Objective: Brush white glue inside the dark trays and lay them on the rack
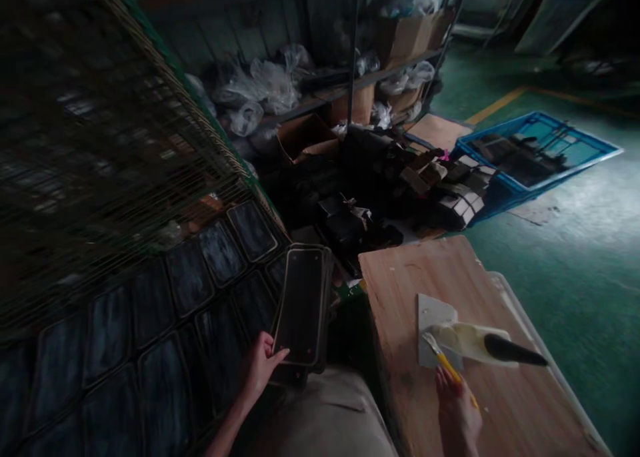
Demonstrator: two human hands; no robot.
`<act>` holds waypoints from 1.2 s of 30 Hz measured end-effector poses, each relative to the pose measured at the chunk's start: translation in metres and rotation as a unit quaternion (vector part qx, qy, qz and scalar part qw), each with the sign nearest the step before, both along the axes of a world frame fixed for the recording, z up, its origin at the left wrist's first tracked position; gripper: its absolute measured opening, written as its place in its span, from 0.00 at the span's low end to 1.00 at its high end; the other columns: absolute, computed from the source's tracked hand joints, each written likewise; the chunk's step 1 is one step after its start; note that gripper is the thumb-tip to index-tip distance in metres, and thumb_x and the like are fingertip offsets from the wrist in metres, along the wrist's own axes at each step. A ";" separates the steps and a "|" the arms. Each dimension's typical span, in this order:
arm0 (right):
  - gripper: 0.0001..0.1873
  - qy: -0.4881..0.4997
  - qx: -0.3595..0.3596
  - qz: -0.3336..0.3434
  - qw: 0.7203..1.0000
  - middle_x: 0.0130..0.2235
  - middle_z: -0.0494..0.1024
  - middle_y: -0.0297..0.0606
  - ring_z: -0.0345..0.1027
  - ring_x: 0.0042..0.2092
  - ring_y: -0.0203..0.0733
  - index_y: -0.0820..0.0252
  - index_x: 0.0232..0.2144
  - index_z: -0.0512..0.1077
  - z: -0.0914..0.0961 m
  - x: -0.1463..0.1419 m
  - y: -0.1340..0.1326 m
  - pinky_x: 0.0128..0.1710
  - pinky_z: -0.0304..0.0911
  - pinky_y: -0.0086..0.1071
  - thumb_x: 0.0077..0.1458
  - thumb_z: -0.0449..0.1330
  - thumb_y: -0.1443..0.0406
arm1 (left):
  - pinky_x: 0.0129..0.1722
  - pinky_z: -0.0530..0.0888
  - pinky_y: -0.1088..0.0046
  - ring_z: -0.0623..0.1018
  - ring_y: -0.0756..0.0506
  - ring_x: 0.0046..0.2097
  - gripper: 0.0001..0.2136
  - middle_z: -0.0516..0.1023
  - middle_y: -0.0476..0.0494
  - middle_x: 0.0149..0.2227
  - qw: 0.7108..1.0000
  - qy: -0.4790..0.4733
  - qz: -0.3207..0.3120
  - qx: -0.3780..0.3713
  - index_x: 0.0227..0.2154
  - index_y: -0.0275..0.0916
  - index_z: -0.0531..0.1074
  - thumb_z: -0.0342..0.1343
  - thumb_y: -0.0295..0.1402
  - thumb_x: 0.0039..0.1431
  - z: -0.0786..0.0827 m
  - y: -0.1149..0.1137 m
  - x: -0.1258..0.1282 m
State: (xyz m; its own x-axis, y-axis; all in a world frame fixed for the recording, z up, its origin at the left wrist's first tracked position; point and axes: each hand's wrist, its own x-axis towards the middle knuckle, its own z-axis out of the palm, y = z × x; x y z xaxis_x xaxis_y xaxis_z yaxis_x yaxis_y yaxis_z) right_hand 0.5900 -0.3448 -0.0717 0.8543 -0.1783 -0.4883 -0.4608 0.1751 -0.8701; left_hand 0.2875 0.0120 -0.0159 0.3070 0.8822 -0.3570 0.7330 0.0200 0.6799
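Note:
My left hand [263,364] pinches the near corner of the top dark rectangular panel [302,304], which has rounded corners, a pale edge line and small corner holes. It lies on a slightly fanned stack of similar panels by my knee. In my right hand [457,404] is a small brush [447,364] with a yellow handle, fingers closed around it. Its bristles touch or hover just over a flat grey plate [426,310] on the wooden board [400,277]. A translucent bottle [475,340] with a black pointed tip lies on its side, partly across that plate.
Rows of dark panels [165,384] with streaky surfaces lie at the left, beside a tilted wire mesh rack [200,124]. Beyond are dark parts in bundles [460,200], an open cardboard box [306,137], a blue crate [537,184] and shelves holding plastic bags [275,84].

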 end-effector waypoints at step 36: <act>0.17 -0.440 -0.395 0.635 0.497 0.43 0.80 0.38 0.73 0.32 0.40 0.50 0.53 0.74 0.154 -0.057 0.330 0.25 0.56 0.28 0.69 0.50 0.60 | 0.16 0.64 0.82 0.72 0.54 0.17 0.10 0.74 0.54 0.23 0.925 -0.224 0.062 -0.300 0.28 0.38 0.67 0.63 0.36 0.52 -0.004 0.019 -0.022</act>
